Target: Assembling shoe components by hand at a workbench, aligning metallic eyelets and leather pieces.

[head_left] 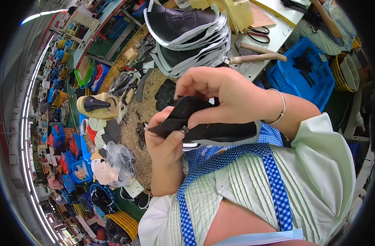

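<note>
Close to my chest, both hands hold a black shoe upper point(230, 132) with a pale edge along its lower side. My left hand point(165, 141) grips its left end, thumb on the near face beside a small shiny fitting. Over the top comes my right hand point(222, 92), its thumb pressing the black flap and its fingers curled behind it; a bracelet is on that wrist. Some fingertips are hidden by the material. Beyond the hands, a stack of similar black pieces point(183, 22) with white zigzag edges lies on the table.
Scissors point(259, 35) and a wooden-handled tool point(259, 58) lie at the far right of the worn table point(132, 110). A glue pot with a black cone point(98, 104) and plastic bag point(117, 162) are left. A blue basket point(304, 74) stands right, near another person point(330, 24).
</note>
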A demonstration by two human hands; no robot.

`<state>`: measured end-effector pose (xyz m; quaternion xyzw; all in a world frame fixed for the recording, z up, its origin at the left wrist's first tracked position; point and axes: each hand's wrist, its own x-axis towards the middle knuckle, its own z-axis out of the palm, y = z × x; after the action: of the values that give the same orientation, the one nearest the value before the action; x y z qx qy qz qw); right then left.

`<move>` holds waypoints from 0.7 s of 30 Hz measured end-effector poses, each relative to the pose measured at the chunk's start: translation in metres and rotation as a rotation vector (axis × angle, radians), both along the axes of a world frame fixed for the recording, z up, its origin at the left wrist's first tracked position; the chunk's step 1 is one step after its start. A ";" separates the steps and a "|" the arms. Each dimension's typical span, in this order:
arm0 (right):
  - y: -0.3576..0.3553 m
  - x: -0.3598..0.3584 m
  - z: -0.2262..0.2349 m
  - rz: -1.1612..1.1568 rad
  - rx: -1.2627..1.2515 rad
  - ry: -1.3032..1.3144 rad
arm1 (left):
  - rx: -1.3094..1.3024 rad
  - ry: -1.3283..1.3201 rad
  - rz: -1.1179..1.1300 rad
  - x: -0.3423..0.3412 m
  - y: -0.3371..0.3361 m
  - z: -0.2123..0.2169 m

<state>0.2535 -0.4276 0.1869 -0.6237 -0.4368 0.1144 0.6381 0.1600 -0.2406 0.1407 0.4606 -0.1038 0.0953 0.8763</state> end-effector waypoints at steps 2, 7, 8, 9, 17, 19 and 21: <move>-0.001 0.000 -0.001 0.095 -0.012 0.250 | -0.016 0.078 0.018 0.000 -0.003 -0.002; 0.003 0.003 -0.007 0.090 0.007 0.294 | -0.032 0.129 -0.066 0.002 0.002 -0.002; 0.004 0.004 -0.008 0.084 -0.001 0.286 | -0.026 0.143 -0.103 0.002 0.005 -0.003; 0.004 0.004 -0.007 0.111 -0.002 0.346 | -0.040 0.144 -0.104 0.002 0.004 -0.002; 0.005 0.003 -0.013 0.155 0.026 0.476 | -0.011 0.148 0.035 0.000 -0.007 0.008; 0.004 0.003 -0.011 0.137 0.024 0.493 | 0.030 0.127 0.022 0.001 -0.004 0.009; 0.003 0.002 -0.008 0.145 0.022 0.496 | 0.097 0.089 0.031 0.001 -0.002 0.010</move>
<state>0.2554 -0.4250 0.1786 -0.5365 -0.3115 0.3045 0.7228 0.1612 -0.2424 0.1507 0.5080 -0.0623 0.0830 0.8551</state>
